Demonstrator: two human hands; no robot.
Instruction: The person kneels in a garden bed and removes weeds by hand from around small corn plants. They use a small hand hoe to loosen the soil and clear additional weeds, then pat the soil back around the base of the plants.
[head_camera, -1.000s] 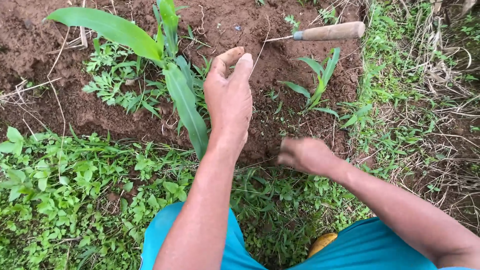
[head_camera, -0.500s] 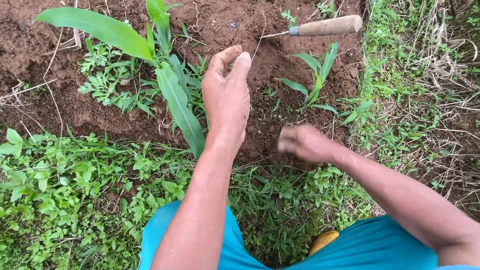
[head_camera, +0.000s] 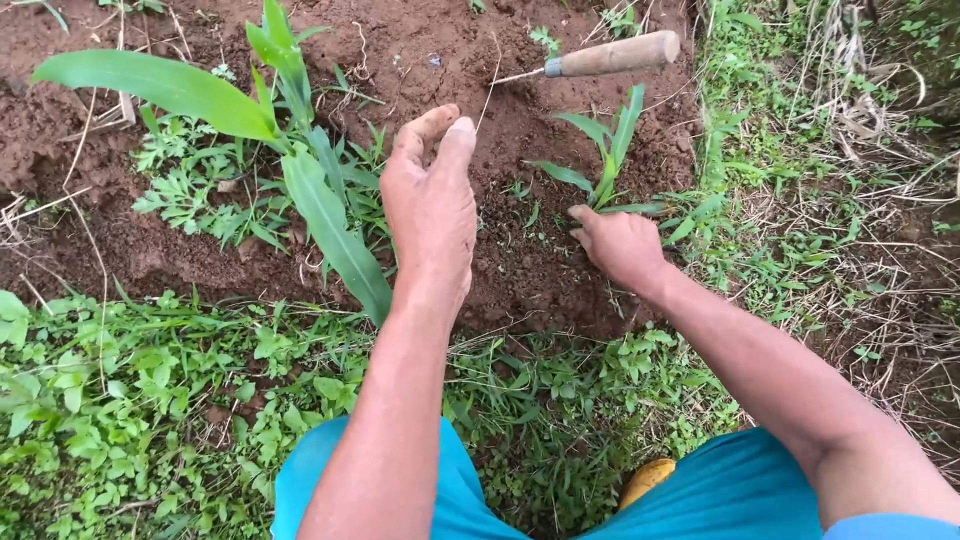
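My left hand (head_camera: 432, 210) is held above the red-brown soil, with its thumb and fingers drawn close together. A thin dry stalk (head_camera: 488, 85) runs up from the fingertips, and I cannot tell whether the hand grips it. A tall maize plant (head_camera: 300, 150) with broad leaves stands just left of that hand. My right hand (head_camera: 620, 245) rests on the soil with its fingers curled down, at the base of a small maize seedling (head_camera: 608, 150). What is under those fingers is hidden.
A hand tool with a wooden handle (head_camera: 612, 54) lies on the soil behind the seedling. Low weeds (head_camera: 190, 190) grow around the tall plant. A thick green weed mat (head_camera: 130, 390) covers the near ground, with dry grass (head_camera: 850, 110) at right. My blue-clad knees (head_camera: 740, 490) are at the bottom.
My right hand has moved forward and up, from the soil edge to the base of the small seedling. My left hand has stayed raised in much the same pose.
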